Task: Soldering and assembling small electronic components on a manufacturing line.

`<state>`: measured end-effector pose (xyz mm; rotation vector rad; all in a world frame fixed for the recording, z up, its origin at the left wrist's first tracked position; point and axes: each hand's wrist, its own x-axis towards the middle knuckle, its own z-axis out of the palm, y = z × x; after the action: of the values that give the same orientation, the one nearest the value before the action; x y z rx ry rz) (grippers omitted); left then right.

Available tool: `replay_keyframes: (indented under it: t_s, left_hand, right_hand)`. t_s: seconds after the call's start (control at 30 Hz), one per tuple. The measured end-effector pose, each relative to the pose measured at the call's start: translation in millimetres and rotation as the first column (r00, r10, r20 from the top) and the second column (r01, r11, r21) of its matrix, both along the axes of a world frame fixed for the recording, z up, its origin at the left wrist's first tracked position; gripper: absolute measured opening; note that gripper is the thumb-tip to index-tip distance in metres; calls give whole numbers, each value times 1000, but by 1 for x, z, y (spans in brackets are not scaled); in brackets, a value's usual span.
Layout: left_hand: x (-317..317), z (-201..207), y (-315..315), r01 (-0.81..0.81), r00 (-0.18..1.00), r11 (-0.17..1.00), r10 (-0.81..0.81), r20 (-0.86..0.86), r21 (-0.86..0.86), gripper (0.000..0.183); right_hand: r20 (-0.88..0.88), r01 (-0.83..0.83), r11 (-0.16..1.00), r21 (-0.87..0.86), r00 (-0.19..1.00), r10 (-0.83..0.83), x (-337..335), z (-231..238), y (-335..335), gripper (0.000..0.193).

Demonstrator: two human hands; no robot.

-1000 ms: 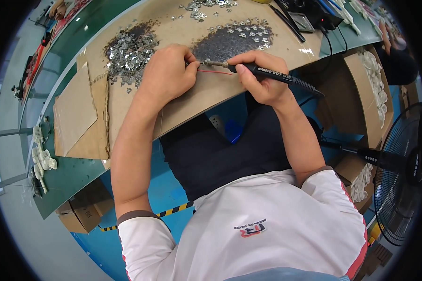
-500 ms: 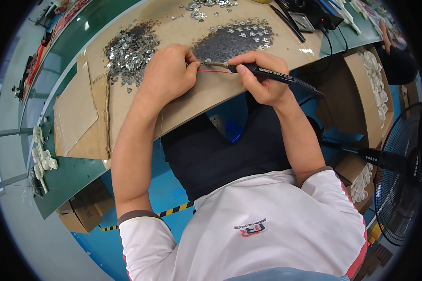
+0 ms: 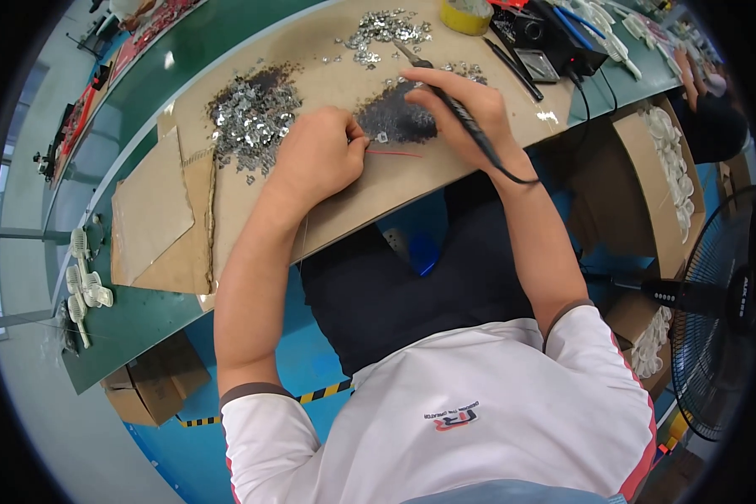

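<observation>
Compared with the earlier frames, the right hand (image 3: 483, 99) has lifted the soldering iron (image 3: 472, 128) away from the left fingertips; its tip now points up and forward, near the far pile of metal pieces (image 3: 386, 30). Left hand (image 3: 323, 153) and red wire (image 3: 396, 154) remain together.

Right hand: closed around the iron's handle, index finger and thumb stretched forward along it. The cord end passes over the wrist. Left hand: thumb and index finger pinched together, clamped on the left end of the red wire; the other fingers are curled. The wire's free end points right, above the brown board (image 3: 321, 44). A small metal piece (image 3: 382, 138) is just beside the left fingertips; whether these grip it cannot be told.

Arms: both forearms reach forward from the body. The left slants inward to the right, the right slants inward to the left, and each crosses the near edge of the bench (image 3: 134, 321).

Clearance: a bare strip of board lies between the wire and the near edge, with the legs (image 3: 428, 315) below. A large metal pile (image 3: 252, 122) borders the left hand on its far left side. A patch of dark pieces (image 3: 395, 109) lies beyond the wire. Bare board separates the two piles. To the right, open board extends to the black tools (image 3: 512, 67) and black box (image 3: 554, 42).
</observation>
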<state>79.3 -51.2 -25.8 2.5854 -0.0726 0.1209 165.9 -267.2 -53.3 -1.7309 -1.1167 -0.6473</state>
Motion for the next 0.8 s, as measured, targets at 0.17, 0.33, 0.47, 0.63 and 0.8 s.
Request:
replay_keyframes:
  t_s: [0.17, 0.33, 0.47, 0.63, 0.8]
  left_hand:
    - [-2, 2, -1, 12, 999, 1000, -12, 50, 4, 14]
    - [-3, 1, -1, 20, 998, 999, -21, 59, 30, 14]
    - [-2, 1, 2, 32, 998, 999, -34, 51, 31, 14]
    - [1, -4, 2, 26, 1000, 1000, -26, 16, 8, 15]
    - [2, -7, 2, 14, 1000, 1000, -14, 21, -8, 15]
  right_hand:
    - [162, 152, 946, -286, 981, -108, 31, -2, 15, 28]
    - [204, 152, 914, -376, 976, -78, 30, -2, 15, 27]
    - [180, 108, 936, -335, 982, -49, 9, -3, 4, 29]
    - [148, 48, 970, -237, 989, -12, -15, -12, -6, 30]
    - [135, 57, 975, -217, 990, -28, -13, -16, -7, 31]
